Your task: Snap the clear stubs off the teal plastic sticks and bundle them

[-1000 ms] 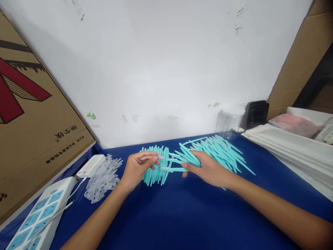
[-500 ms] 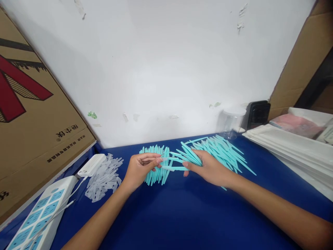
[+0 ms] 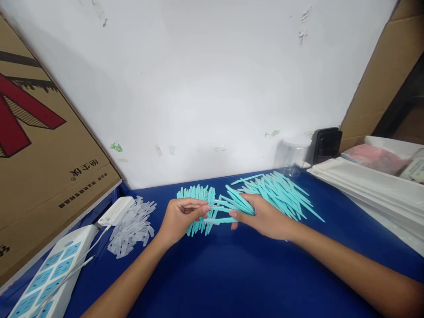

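Note:
My right hand (image 3: 261,215) is closed round a fanned bunch of slim turquoise sticks (image 3: 239,202) that look like eyebrow razors, their pale tips pointing left. Thumb and fingers of my left hand (image 3: 185,216) pinch a small translucent cap (image 3: 211,207) at the tip of one razor. Whether the cap is fully on that tip I cannot tell. Behind my left fingers lies a row of turquoise razors (image 3: 200,225), partly hidden. A larger loose pile of them (image 3: 281,194) spreads behind my right hand. To the left is a heap of translucent caps (image 3: 132,227).
A white power strip (image 3: 61,269) and a white adapter with cables (image 3: 115,211) lie at the left, beside a cardboard box (image 3: 43,176). A clear lidded jar (image 3: 294,157), a black object (image 3: 326,143) and stacked white packaging (image 3: 364,185) stand at the right on the blue table (image 3: 212,282).
Both hands stay close together. The razor bunch has tilted slightly lower in my right hand, and my left pinch has shifted a little right and down.

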Available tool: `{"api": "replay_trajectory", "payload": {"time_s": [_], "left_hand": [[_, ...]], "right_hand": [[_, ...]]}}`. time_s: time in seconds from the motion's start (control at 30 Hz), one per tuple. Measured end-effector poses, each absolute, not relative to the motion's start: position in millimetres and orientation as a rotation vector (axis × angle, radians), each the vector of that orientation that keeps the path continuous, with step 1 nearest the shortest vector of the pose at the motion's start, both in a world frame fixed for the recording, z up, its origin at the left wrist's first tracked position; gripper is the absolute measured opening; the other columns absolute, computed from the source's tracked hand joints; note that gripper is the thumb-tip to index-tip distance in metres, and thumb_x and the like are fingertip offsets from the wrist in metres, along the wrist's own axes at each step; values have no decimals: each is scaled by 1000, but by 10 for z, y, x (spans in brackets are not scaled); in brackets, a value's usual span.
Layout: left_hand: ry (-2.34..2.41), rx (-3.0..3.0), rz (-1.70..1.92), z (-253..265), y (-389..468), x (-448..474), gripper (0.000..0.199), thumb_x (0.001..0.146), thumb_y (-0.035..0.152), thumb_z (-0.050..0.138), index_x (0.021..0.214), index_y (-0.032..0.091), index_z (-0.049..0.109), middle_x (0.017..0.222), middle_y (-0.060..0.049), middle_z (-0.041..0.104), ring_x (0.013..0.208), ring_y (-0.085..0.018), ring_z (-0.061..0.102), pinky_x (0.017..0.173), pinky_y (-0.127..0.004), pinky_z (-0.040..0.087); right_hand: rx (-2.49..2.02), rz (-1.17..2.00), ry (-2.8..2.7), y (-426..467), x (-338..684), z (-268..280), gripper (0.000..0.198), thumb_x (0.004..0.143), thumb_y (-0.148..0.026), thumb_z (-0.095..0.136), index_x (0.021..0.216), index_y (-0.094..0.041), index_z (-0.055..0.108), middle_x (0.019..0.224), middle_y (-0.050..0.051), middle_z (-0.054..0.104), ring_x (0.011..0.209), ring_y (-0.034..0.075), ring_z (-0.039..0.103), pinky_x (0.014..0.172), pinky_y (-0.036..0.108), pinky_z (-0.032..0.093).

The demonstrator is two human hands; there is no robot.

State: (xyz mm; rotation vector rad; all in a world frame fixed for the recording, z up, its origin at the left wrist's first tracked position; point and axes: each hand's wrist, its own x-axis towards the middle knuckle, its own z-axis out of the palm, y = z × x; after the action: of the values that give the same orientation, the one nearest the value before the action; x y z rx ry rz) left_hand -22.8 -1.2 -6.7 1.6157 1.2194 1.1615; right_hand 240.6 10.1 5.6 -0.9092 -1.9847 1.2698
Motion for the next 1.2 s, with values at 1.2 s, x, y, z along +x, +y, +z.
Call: {"api": "replay_trajectory", "payload": {"time_s": [1.2], "left_hand": [[2316,2030,-174,63,377,-1659,25,89,40,57,79,20,69,81,-9,76,77,-26,70,60,-30,38]], "right_hand": [[-1036,1302,-1904,204,2451,9,35,91,-54,65,84,-19,68,60,-3,57,41,10,42,41,24,34]]}}
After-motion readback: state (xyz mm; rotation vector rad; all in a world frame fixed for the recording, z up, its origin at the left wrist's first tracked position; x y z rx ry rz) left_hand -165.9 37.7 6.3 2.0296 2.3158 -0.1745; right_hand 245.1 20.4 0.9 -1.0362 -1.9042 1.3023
